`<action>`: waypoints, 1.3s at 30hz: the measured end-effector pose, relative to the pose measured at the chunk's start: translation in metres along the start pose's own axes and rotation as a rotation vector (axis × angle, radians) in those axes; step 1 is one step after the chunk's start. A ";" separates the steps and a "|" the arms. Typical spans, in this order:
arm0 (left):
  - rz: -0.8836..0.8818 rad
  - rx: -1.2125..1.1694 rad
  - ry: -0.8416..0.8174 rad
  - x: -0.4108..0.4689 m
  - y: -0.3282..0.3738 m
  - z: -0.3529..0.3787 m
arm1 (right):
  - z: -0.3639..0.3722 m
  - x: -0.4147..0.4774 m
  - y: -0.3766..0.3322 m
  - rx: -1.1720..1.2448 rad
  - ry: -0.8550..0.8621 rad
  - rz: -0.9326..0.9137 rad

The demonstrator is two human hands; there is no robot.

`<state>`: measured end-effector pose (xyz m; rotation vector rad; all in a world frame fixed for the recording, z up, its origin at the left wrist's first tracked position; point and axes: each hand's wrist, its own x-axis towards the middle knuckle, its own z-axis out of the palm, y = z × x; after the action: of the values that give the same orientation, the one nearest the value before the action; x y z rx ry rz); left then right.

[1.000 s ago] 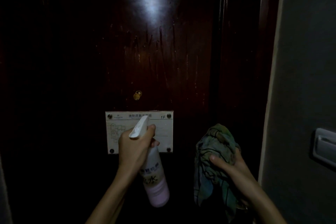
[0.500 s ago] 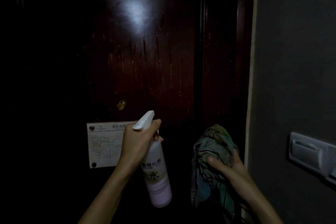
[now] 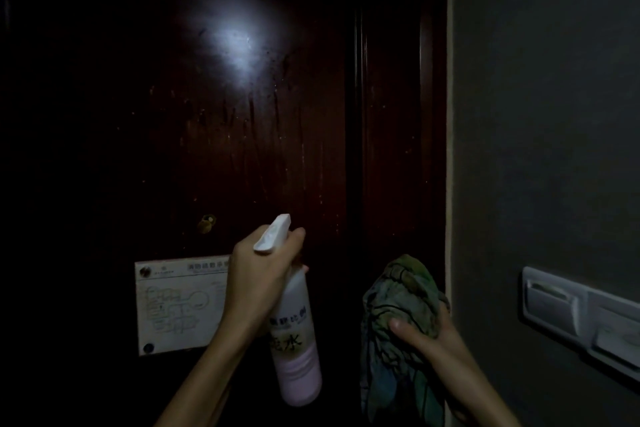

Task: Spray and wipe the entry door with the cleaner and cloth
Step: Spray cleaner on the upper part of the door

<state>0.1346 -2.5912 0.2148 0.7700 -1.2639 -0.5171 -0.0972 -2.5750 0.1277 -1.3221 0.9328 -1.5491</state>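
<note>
Pretty dark here, but the hands show up fine. Left hand [image 3: 258, 284] is wrapped tight round the neck of a white plastic spray bottle with a pale pink bottom [image 3: 298, 350]. The fingers are curled at the trigger and the nozzle is tipped up toward the dark red-brown wooden entry door [image 3: 242, 149]. The bottle is held in the air in front of the door's lower middle, covering the right edge of a white rectangular floor-plan sign [image 3: 176, 305] screwed to the door.

Right hand [image 3: 426, 340] has a bunched-up greenish patterned cloth [image 3: 398, 295] gripped in it, thumb pressed across the front, with the rest of the cloth hanging down. It sits low by the door's right edge, right next to the grey wall [image 3: 536, 114].

Wet runs streak down the door's middle under a bright glare spot [image 3: 235, 45]. A small brass peephole cover [image 3: 206, 224] sits just above the sign, and a pale plastic switch panel [image 3: 571, 315] is on the wall.
</note>
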 end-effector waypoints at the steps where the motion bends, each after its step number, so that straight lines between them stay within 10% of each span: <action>1: 0.011 0.016 0.018 0.001 0.000 0.000 | 0.000 0.000 -0.001 -0.003 -0.001 -0.002; 39: 0.021 0.096 0.100 0.012 0.014 0.008 | -0.010 0.008 -0.012 -0.024 -0.011 -0.027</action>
<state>0.1284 -2.5928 0.2337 0.8519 -1.2093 -0.3983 -0.1089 -2.5780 0.1398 -1.3638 0.9326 -1.5542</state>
